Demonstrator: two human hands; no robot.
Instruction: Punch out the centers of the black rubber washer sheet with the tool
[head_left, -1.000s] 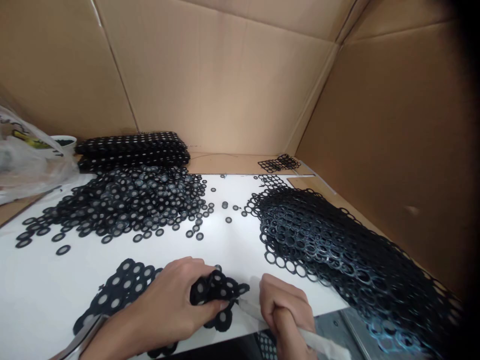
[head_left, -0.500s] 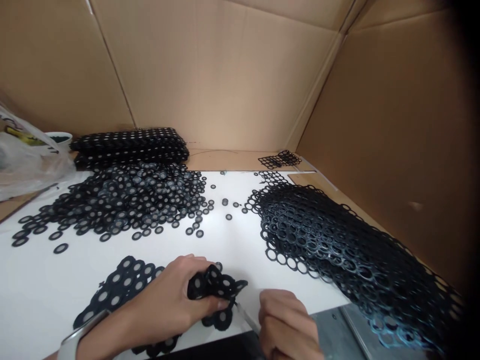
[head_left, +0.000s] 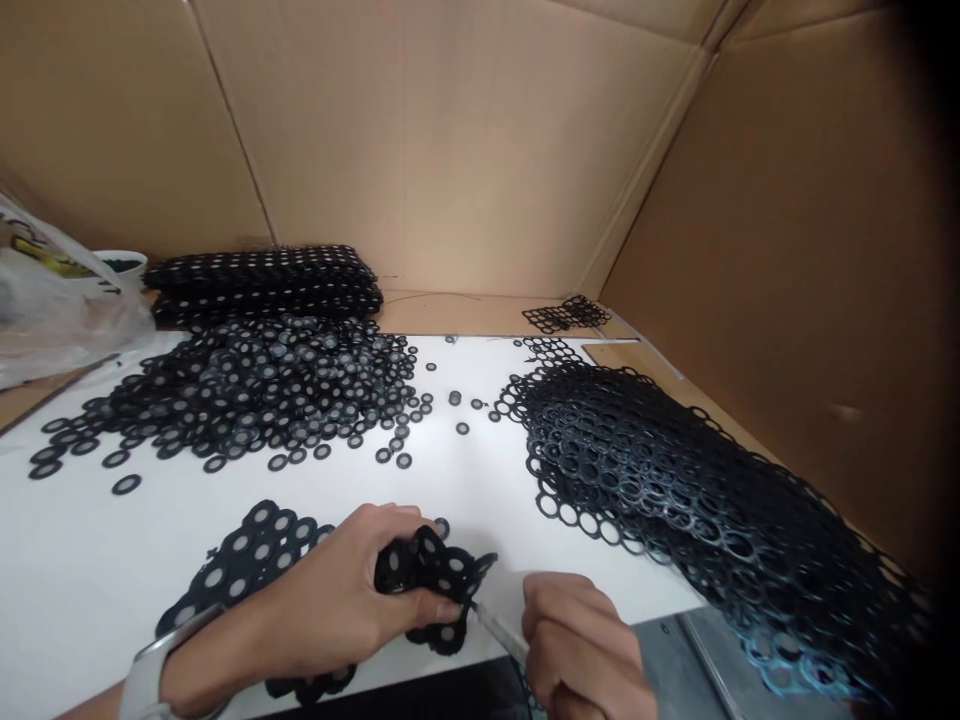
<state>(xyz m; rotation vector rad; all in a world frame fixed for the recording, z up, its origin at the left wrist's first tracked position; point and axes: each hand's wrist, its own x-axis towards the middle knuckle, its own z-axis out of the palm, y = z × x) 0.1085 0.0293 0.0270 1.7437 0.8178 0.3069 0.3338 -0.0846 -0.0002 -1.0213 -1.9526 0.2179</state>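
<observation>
My left hand [head_left: 360, 585] is closed on a bunched piece of black sheet of joined discs [head_left: 450, 570], each disc with a grey centre. The thumb presses on its near side. In my right fist [head_left: 585, 640] is a slim, pale grey tool [head_left: 495, 630]; its tip meets the right edge of the bunched sheet, and I cannot make out its exact kind. A flat piece of the same disc sheet [head_left: 259, 545] lies on the white surface, partly hidden under my left forearm.
A heap of loose black rings with grey centres [head_left: 262, 390] spreads at the left. Behind it lie stacked disc sheets [head_left: 262, 285]. At the right is a pile of black ring-holed sheets [head_left: 675, 470]. A plastic bag [head_left: 67, 320] stands far left; cardboard walls [head_left: 450, 150] enclose the back.
The view has shifted slightly. My right hand and the tool have moved a little right and down; my left hand keeps its grip on the bunched sheet.
</observation>
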